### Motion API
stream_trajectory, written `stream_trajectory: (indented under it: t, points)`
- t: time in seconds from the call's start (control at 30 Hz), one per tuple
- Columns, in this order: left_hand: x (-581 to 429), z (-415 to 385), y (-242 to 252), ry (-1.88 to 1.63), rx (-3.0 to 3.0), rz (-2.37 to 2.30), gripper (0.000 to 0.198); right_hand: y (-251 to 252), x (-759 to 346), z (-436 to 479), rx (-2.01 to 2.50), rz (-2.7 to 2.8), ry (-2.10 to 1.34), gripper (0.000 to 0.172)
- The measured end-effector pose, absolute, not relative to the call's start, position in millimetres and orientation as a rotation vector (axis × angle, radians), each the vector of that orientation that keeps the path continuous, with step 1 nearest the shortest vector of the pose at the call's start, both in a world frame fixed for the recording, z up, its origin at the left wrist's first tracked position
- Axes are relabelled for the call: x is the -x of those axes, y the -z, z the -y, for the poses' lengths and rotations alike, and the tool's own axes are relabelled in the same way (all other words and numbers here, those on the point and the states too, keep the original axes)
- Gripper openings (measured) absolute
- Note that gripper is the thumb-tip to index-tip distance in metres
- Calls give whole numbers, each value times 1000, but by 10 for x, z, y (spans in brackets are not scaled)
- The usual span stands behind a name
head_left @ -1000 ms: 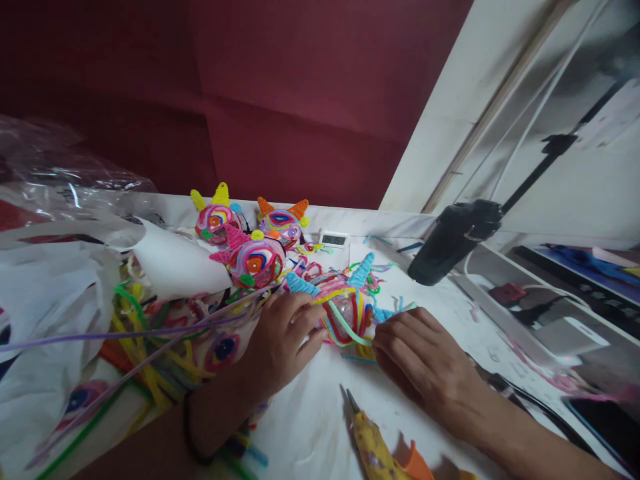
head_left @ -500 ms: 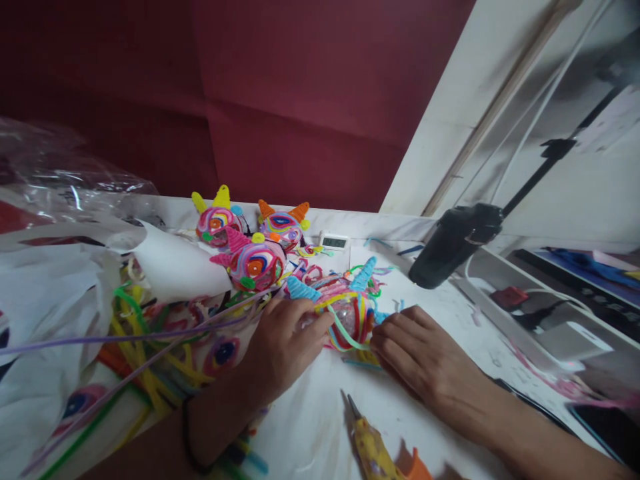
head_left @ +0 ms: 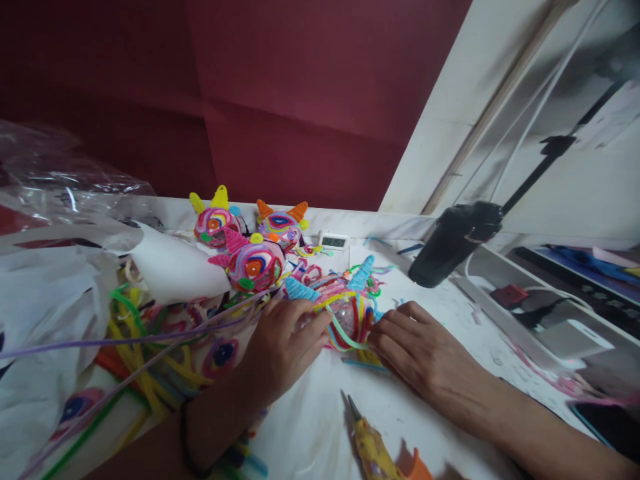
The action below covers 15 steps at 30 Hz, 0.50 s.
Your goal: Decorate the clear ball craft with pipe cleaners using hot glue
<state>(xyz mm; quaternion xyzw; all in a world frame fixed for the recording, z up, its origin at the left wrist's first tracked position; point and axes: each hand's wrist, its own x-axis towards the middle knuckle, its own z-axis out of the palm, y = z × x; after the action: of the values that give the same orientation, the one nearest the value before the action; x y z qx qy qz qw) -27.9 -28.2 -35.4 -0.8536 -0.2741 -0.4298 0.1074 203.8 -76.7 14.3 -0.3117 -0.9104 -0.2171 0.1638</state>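
Note:
A round craft ornament (head_left: 345, 312), covered in stripes of coloured pipe cleaner, sits on the white table between my hands. Two light-blue wrapped horns stick up from its top. My left hand (head_left: 285, 343) grips its left side, thumb and fingers bent against it. From the front curves a pale green pipe cleaner (head_left: 344, 333), whose right end runs to the fingertips of my right hand (head_left: 417, 347). Those fingers are closed on it at the ornament's right edge; the exact pinch is hidden. Below lies a yellow glue gun (head_left: 370, 443), nozzle pointing up toward the ornament.
Three similar horned ornaments (head_left: 255, 265) stand behind on the left. Loose pipe cleaners (head_left: 137, 347) and white paper (head_left: 175, 267) crowd the left side. A small digital clock (head_left: 334, 241), a black lamp head (head_left: 453, 243) and a phone (head_left: 607, 427) are also around.
Almost nothing differs. My right hand and forearm have shifted very slightly left, and the view has moved a little; both hands keep their places at the ornament.

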Motion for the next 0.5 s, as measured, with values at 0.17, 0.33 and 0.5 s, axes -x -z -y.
stream_trajectory:
  t: [0.17, 0.33, 0.5]
  points:
    - [289, 280, 363, 1274, 2536, 798, 20, -150, -2031, 761, 913, 2588, 627, 30]
    - [293, 268, 348, 1267, 2538, 773, 21, -169, -2042, 776, 932, 2588, 553, 29]
    - [292, 253, 360, 1271, 2536, 765, 24, -217, -2065, 792, 885, 2601, 512, 27]
